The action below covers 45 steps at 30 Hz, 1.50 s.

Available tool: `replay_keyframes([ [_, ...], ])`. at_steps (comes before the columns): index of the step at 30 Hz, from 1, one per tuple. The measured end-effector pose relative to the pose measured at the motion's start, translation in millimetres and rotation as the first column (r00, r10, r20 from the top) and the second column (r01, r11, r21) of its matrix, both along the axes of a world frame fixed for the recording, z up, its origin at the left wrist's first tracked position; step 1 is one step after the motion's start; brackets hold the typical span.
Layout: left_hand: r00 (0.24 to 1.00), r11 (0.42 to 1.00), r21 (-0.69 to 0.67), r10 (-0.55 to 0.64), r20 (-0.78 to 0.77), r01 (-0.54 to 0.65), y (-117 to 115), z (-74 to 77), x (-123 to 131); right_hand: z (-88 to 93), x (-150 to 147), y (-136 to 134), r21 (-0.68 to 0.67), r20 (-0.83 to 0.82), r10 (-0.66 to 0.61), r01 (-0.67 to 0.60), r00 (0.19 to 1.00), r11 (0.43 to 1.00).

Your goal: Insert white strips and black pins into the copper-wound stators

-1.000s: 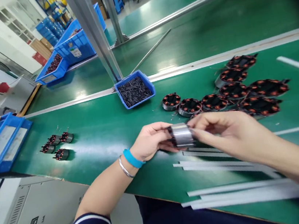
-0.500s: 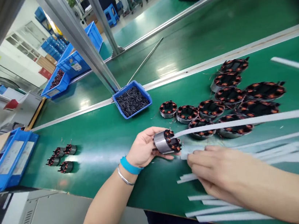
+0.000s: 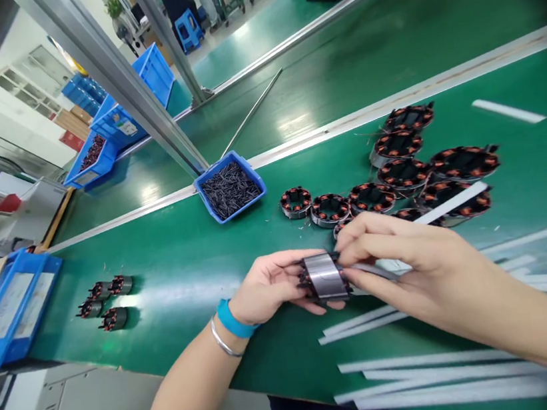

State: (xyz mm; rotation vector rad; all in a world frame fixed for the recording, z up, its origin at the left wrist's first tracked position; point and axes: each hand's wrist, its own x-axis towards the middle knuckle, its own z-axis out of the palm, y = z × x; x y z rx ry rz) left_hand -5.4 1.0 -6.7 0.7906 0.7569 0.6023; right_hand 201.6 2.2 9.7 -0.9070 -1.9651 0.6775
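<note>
My left hand (image 3: 271, 287) is closed around a motor stator (image 3: 324, 276), a ring with a bare metal outer wall and dark ends, tilted on its side above the table. At the stator's right end, the fingers of my right hand (image 3: 411, 257) pinch a white strip (image 3: 449, 204). Its free end sticks out above the hand, and a greyish bent length shows below the fingers. The strip's contact with the stator is hidden by my fingers. Behind my right hand stands a group of stators (image 3: 403, 174) with copper windings, partly covered by the hand.
Loose white strips (image 3: 425, 361) lie near the front edge, and one short strip (image 3: 508, 111) lies farther back. A blue bin (image 3: 264, 189) holds many small dark pieces. Several smaller stators (image 3: 114, 318) stand at left. A metal post (image 3: 121, 84) rises beyond the bin.
My right hand has moved up to the stator's right end. The strip that stretched far right now shows only a short end and a bend. The stator has turned, showing more outer wall.
</note>
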Motion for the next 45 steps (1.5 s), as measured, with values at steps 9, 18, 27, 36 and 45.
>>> replay_keyframes([
  [9, 0.961, 0.964, 0.212, 0.201, -0.188, -0.16, -15.7, -1.3, 14.4, -4.1, -4.8, -4.0, -0.21, 0.024, -0.107, 0.11, 0.994, 0.972],
  [18, 0.934, 0.933, 0.341, 0.219, -0.281, -0.116, -16.4, 1.2, 11.4, -17.0, 0.7, 0.4, -0.229, -0.025, 0.042, -0.047, 0.999, 0.972],
  [27, 0.948, 0.961, 0.202, 0.234, -0.216, -0.191, -11.7, 1.9, 9.9, -7.1, -1.7, 7.1, -0.44, -0.034, 0.019, -0.032, 0.999, 0.897],
  [36, 0.997, 1.0, 0.002, -0.019, -0.078, 0.019, 4.3, 10.6, -6.2, 16.5, -2.4, 3.3, -0.578, -0.094, 0.189, -0.208, 0.977, 0.789],
  [45, 0.992, 0.987, 0.128, 0.11, -0.061, -0.102, 2.5, 8.2, -3.8, 14.2, 7.5, 0.1, -0.427, -0.116, 0.063, -0.107, 0.991, 0.898],
])
